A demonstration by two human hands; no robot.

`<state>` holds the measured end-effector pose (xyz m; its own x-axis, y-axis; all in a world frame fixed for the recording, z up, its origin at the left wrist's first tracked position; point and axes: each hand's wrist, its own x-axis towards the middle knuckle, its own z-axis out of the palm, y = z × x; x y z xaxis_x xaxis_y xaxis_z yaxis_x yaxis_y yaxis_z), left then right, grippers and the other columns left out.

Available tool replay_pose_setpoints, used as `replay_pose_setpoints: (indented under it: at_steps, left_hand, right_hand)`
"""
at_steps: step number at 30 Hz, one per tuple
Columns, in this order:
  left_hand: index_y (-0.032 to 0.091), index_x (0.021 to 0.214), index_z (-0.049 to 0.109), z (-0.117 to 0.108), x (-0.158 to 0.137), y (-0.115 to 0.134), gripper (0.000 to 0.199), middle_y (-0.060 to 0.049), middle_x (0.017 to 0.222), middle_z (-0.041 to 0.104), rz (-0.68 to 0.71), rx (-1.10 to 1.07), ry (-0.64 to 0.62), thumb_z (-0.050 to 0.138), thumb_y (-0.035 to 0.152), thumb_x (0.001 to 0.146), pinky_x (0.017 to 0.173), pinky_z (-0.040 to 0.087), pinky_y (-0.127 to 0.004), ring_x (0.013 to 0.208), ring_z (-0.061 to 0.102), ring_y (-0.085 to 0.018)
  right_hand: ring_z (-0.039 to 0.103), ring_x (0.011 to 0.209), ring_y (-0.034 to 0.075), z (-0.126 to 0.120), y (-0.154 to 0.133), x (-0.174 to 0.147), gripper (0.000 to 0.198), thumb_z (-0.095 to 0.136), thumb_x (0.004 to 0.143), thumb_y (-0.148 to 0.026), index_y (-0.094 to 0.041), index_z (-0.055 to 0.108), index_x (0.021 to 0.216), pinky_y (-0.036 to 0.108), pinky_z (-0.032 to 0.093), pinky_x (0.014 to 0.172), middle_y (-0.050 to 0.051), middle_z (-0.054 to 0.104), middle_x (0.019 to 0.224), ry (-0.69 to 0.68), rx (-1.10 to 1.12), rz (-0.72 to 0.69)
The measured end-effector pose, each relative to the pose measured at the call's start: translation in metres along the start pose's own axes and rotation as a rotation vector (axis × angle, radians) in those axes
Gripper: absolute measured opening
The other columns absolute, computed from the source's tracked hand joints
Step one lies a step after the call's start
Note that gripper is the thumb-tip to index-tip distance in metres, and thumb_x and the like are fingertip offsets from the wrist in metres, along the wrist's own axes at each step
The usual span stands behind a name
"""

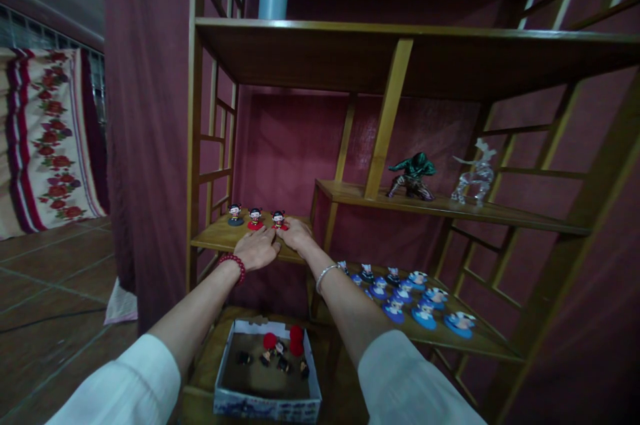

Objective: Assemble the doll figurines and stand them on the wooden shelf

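The right hand [296, 236] reached to the red base of the end figure [279, 218], its fingers bent in; whether they pinched the base could not be told. The left hand [257, 249] lay palm down just beside it, fingers stretched out and slightly spread, tips close to the bases of the end figure and the middle figure [255, 216]; contact was unclear. A dark-based figure [235, 213] stood beyond the left hand, to its left, on the same shelf [213, 236]. A red bracelet [242, 267] circled the left wrist, a bangle [327, 273] the right. Below both hands, an open box [267, 407] held loose figures [283, 364]. To the right of the right hand, blue-based figures [394, 310] stood on a lower ledge [493, 347]; above them stood a green statue [417, 171] and a clear statue [477, 177].
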<state>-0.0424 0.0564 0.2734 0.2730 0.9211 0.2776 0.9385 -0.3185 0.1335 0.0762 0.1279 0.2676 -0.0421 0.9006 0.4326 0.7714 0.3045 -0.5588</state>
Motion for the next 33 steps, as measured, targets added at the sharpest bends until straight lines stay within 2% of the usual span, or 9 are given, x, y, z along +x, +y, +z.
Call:
replay_pose_setpoints:
  at_steps: [13,18,33]
  left_hand:
    - [0.014,0.125,0.034,0.0008,-0.0003,-0.0011,0.051,-0.011,0.132,0.038,0.005,0.015,0.016,0.025,0.036,0.079,0.099,0.024,-0.036,0.124,0.029,-0.022]
    - [0.013,0.128,0.029,0.0022,0.0008,-0.0023,0.055,-0.012,0.134,0.034,-0.006,0.014,0.007,0.025,0.037,0.079,0.099,0.023,-0.036,0.125,0.027,-0.022]
    - [0.015,0.128,0.031,0.0003,0.0,0.0004,0.054,-0.008,0.136,0.032,-0.016,0.001,-0.014,0.024,0.037,0.08,0.1,0.022,-0.036,0.125,0.025,-0.021]
  right_hand:
    - [0.059,0.079,0.013,-0.0065,-0.0064,-0.0068,0.024,0.06,0.064,-0.031,-0.027,0.061,0.088,0.021,0.041,0.064,-0.003,0.067,0.084,0.042,-0.079,0.038]
    - [0.059,0.077,0.013,-0.0062,-0.0056,-0.0061,0.025,0.06,0.064,-0.029,-0.027,0.061,0.088,0.02,0.041,0.062,-0.003,0.067,0.083,0.019,-0.025,0.066]
    - [0.059,0.074,0.011,-0.0025,-0.001,-0.0042,0.028,0.062,0.06,-0.027,-0.024,0.061,0.088,0.019,0.042,0.063,-0.003,0.066,0.083,0.025,0.056,0.075]
